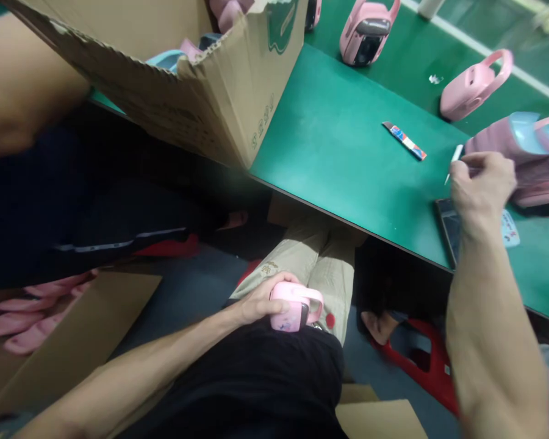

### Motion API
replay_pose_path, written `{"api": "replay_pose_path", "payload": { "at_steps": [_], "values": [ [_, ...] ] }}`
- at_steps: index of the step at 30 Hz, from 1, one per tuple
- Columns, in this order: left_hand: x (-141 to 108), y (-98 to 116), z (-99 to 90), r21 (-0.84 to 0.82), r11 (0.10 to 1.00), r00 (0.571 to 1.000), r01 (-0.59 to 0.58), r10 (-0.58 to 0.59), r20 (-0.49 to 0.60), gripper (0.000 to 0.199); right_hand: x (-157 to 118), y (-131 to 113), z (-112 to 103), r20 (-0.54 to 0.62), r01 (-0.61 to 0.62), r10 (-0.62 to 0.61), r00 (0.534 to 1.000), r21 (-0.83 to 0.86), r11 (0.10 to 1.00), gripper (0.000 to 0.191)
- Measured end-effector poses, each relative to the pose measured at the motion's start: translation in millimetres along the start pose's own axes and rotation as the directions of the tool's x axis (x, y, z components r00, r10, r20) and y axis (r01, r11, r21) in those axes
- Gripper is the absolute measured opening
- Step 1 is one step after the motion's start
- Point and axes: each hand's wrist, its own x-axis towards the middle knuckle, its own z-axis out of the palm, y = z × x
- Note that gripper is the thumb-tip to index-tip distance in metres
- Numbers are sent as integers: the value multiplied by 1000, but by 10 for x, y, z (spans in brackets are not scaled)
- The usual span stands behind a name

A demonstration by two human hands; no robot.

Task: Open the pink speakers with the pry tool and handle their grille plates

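Observation:
My left hand (pixel 268 299) is wrapped round a pink handheld device with a loop handle (pixel 287 310), held low over my lap. Its loop points to the right and a dark panel shows on one side. Over the green table, my right hand (pixel 482 177) has its fingers curled in a pinch. A thin white stick (pixel 455 157) shows right beside its fingertips; whether they grip it I cannot tell. Below that hand lies a dark flat phone-like object (pixel 449 228), partly hidden by my wrist.
A cardboard box (pixel 229 103) with pink and blue parts stands on the table (pixel 338 134). A cutter (pixel 405 141) lies to its right. Pink devices (pixel 368 33) (pixel 473 88) stand further back. Stacked pink parts (pixel 507 146) sit at right. Another person's arm (pixel 27 79) reaches in at left.

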Motion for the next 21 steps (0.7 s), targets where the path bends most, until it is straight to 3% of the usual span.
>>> {"api": "replay_pose_path", "payload": {
  "at_steps": [1, 2, 4, 6, 8, 9, 10, 12, 15, 21],
  "values": [
    [-3, -9, 14, -21, 1000, 999, 2, -3, -34, 64, -294, -217, -144, -47, -129, 134, 990, 105, 986, 27],
    [-6, -20, 31, -50, 999, 997, 4, -7, -72, 65, -642, -478, -296, -15, -189, 200, 980, 270, 944, 19],
    [-9, -44, 77, -128, 992, 986, -11, -10, -164, 66, -1436, -1061, -571, 231, -366, 283, 931, 576, 731, 18],
    [-5, -53, 131, -193, 980, 970, -38, -10, -244, 72, -2220, -1608, -732, 533, -649, 372, 760, 644, 404, 31],
    [8, -30, 180, -193, 980, 961, -55, 0, -277, 79, -2832, -2028, -743, 729, -814, 413, 546, 578, 58, 57],
    [16, -5, 197, -165, 985, 963, -51, 4, -270, 82, -3044, -2177, -705, 817, -849, 351, 457, 518, -101, 68],
    [26, 26, 209, -123, 992, 968, -43, 11, -250, 85, -3189, -2283, -653, 872, -854, 287, 398, 466, -233, 81],
    [47, 99, 217, -21, 1000, 984, -14, 10, -178, 87, -3323, -2374, -548, 914, -820, 235, 330, 401, -408, 100],
    [75, 188, 202, 125, 988, 995, 86, -80, -56, 87, -3346, -2312, -474, 926, -803, 251, 283, 372, -466, 113],
    [84, 262, 174, 268, 928, 959, 260, -281, 42, 91, -3467, -2148, -494, 925, -871, 278, 259, 348, -348, 125]
  ]
}}
